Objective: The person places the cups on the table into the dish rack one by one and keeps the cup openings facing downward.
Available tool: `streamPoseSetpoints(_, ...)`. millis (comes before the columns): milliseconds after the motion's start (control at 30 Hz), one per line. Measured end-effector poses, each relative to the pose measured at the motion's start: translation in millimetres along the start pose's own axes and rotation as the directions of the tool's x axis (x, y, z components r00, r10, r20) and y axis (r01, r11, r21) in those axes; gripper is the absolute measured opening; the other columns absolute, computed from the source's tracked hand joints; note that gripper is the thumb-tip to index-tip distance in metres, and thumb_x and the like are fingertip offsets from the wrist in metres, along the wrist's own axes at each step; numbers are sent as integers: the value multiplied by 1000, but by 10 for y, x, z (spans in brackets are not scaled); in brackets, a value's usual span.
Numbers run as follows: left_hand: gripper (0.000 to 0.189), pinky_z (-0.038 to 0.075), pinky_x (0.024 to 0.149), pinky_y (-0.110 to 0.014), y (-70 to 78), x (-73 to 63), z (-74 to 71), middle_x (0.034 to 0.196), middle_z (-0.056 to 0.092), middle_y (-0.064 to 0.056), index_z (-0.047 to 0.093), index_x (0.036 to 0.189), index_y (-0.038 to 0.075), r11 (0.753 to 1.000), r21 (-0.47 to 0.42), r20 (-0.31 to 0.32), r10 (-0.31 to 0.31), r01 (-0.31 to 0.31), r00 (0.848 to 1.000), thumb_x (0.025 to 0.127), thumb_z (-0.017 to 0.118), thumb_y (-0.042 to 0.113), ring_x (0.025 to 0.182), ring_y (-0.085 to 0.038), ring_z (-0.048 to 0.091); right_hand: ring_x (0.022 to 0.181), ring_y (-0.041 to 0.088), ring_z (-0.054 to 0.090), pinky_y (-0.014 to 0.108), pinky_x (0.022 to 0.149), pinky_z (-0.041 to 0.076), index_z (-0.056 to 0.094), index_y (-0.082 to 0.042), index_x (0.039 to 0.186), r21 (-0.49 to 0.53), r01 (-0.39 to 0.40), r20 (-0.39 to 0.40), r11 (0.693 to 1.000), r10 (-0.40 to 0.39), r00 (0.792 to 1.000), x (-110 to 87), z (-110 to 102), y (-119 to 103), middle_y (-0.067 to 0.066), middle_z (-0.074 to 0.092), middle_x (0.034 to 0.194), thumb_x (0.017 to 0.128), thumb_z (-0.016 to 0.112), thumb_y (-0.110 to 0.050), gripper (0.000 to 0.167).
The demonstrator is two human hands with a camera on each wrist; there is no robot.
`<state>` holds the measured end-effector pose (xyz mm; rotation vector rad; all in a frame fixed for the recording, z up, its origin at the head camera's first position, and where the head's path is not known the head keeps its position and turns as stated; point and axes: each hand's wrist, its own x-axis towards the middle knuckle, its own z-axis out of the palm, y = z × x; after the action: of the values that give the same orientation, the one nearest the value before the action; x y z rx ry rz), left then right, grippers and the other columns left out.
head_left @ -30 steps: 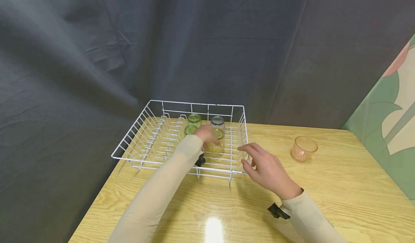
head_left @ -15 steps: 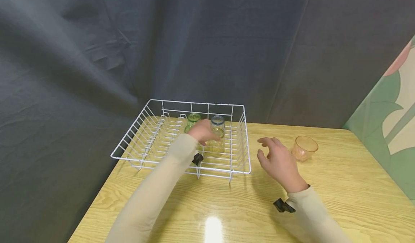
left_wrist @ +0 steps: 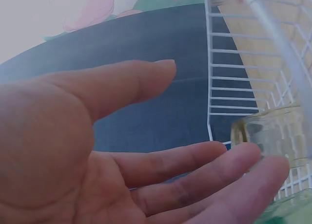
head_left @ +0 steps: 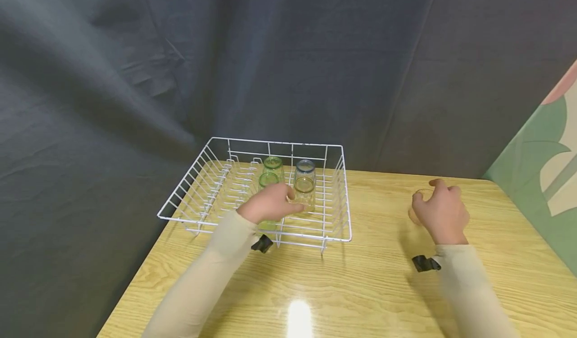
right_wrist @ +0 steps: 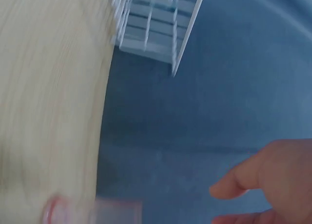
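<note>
My left hand [head_left: 270,203] is over the white wire dish rack [head_left: 203,224], its thumb and fingers apart with nothing between them. Under and beside it stand upside-down glasses: a yellow glass [head_left: 305,200], a blue-rimmed glass [head_left: 305,167] behind that, and two green glasses [head_left: 272,163] to the left. Something yellow-green shows below the hand, mostly covered. The left wrist view has the yellow glass [left_wrist: 273,136] past my fingertips. Off to the right, my right hand [head_left: 444,213] hovers at an orange glass cup [head_left: 413,215], largely hiding it; the fingers are spread, and contact cannot be made out.
The rack stands on a light wooden table [head_left: 360,288], near its back edge. A dark curtain [head_left: 315,67] hangs behind. A wall with a painted flower and leaves [head_left: 541,142] borders the table on the right.
My right hand has moved right, from the rack's front corner to the orange cup. My left hand has drawn back slightly toward the front of the rack, away from the glasses.
</note>
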<state>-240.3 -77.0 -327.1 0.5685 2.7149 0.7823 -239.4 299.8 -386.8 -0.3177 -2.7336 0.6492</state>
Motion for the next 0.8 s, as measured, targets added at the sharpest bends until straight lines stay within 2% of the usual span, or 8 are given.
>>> streamPoseSetpoints(100, 40, 42, 57, -25, -48, -83, 70, 72, 58, 0, 69, 99, -2, 1000, 30, -26, 10, -9, 1000, 95, 67, 37, 50, -8, 42, 79, 55, 52, 56, 54, 39, 39, 12, 138, -8, -74, 19, 997, 74, 997, 82, -39, 170, 44, 39, 119, 95, 43, -35, 64)
streamPoseSetpoints(200, 47, 47, 66, -28, -88, -152, 129, 93, 70, -6, 70, 115, -3, 1000, 30, -54, 6, -5, 999, 94, 67, 39, 51, -9, 43, 83, 61, 49, 60, 56, 39, 34, 17, 137, -17, -130, 38, 991, 130, 991, 125, -57, 300, 48, 36, 120, 95, 43, -35, 68)
streamPoseSetpoints(267, 48, 49, 69, -31, -109, -185, 162, 98, 72, -9, 70, 116, -2, 999, 32, -65, 7, -5, 998, 94, 67, 40, 51, -9, 43, 84, 62, 48, 61, 57, 39, 30, 19, 136, -26, -158, 58, 987, 159, 986, 143, -57, 368, 50, 33, 120, 95, 43, -36, 70)
streamPoseSetpoints(333, 48, 52, 75, -33, -123, -213, 187, 105, 73, -9, 70, 117, -2, 999, 32, -84, 4, -1, 996, 94, 67, 41, 56, -9, 50, 86, 63, 47, 62, 59, 40, 28, 21, 135, -36, -179, 80, 983, 182, 980, 158, -56, 426, 52, 32, 121, 95, 41, -38, 72)
streamPoseSetpoints(433, 46, 54, 81, -37, -136, -235, 209, 106, 73, -11, 70, 116, -1, 1000, 24, -110, 7, -4, 994, 94, 67, 39, 64, -11, 57, 91, 65, 46, 63, 62, 41, 27, 23, 135, -48, -195, 123, 980, 200, 972, 179, -58, 509, 54, 32, 121, 97, 39, -41, 76)
streamPoseSetpoints(533, 45, 54, 84, -39, -152, -249, 220, 110, 73, -11, 70, 117, -1, 1000, 6, -131, -3, 4, 991, 94, 68, 38, 73, -12, 62, 102, 66, 44, 66, 68, 42, 26, 23, 138, -52, -205, 185, 977, 212, 960, 201, -60, 585, 53, 34, 125, 98, 34, -45, 79)
streamPoseSetpoints(633, 43, 54, 85, -39, -175, -254, 232, 106, 73, -8, 70, 116, 0, 1000, 2, -152, 1, -1, 988, 94, 67, 36, 77, -13, 64, 113, 65, 42, 66, 74, 43, 26, 20, 141, -56, -209, 254, 976, 216, 943, 222, -55, 652, 50, 36, 132, 99, 28, -47, 79)
streamPoseSetpoints(800, 38, 54, 84, -39, -220, -254, 265, 99, 72, -5, 72, 112, 1, 1000, 5, -182, 18, -18, 983, 94, 67, 35, 82, -14, 65, 116, 63, 45, 62, 73, 45, 31, 16, 142, -54, -190, 307, 980, 197, 931, 237, -23, 725, 45, 39, 137, 100, 24, -43, 73)
